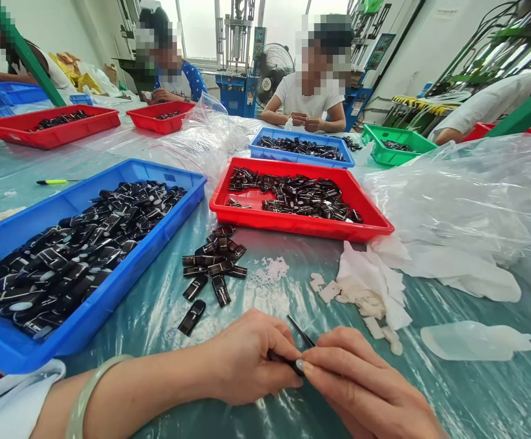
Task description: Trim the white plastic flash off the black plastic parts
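My left hand (258, 356) is closed around a small black plastic part (284, 361), most of it hidden by the fingers. A small pale oval piece (300, 364) shows at the end of that part, against my right thumb. My right hand (361, 378) pinches there too, with a thin dark pointed tool (300, 331) sticking out from its fingers toward the upper left. Beyond my left hand, a loose pile of black plastic parts (214, 259) lies on the plastic-covered table (265, 299), with one part (192, 317) lying nearest me.
A blue tray (155, 235) full of black parts stands left; a red tray (302, 227) holds more ahead. White scraps (270, 270), a crumpled cloth (370, 280) and a translucent bottle (473, 341) lie around. Several people sit about the table, one person (311, 100) opposite.
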Demonstrator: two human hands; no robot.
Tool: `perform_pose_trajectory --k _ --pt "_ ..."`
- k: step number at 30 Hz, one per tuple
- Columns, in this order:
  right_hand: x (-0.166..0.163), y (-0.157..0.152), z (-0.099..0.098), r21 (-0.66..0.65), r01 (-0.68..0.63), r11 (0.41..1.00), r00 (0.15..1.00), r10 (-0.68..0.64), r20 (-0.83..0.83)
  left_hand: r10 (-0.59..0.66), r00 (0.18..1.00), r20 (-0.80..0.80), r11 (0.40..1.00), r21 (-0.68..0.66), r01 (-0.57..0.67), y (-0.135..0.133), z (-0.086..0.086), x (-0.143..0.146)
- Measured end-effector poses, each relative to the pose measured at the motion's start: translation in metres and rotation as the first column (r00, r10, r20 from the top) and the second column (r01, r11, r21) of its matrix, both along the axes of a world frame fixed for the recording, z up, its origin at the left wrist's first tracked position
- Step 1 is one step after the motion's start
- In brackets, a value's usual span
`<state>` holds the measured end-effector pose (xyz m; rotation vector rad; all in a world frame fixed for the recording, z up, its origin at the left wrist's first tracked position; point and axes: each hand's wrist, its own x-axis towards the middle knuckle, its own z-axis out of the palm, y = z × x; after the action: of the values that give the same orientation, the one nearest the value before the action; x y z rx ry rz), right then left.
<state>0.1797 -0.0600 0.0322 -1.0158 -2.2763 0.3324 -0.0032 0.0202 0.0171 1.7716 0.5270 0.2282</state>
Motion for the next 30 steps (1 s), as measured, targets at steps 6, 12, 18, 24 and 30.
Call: perform_pose_trajectory --k 6,12,18,24,30 --pt "-0.001 0.021 0.006 -0.178 0.073 0.981 0.995 -0.084 -0.053 0.026 1.000 -0.007 0.999 -0.038 -0.026 -0.001 -0.003 0.001" --pt "-0.008 0.061 -0.015 -0.063 0.285 0.956 0.957 -0.280 0.075 0.040 0.999 0.001 0.999 0.006 -0.040 -0.001 -0.004 0.001" --pt "-0.021 0.082 -0.031 -0.001 0.358 0.934 0.900 -0.344 0.269 0.034 0.999 0.001 0.999 -0.003 -0.034 0.000 -0.005 0.000" --pt "-0.021 0.075 -0.025 0.005 0.314 0.949 0.897 -0.298 0.327 0.026 1.000 0.010 0.999 0.043 -0.026 0.000 -0.005 0.000" --pt "-0.018 0.072 -0.025 0.019 0.310 0.951 0.910 -0.302 0.285 0.028 0.999 0.018 0.998 0.059 -0.029 0.000 -0.007 0.001"
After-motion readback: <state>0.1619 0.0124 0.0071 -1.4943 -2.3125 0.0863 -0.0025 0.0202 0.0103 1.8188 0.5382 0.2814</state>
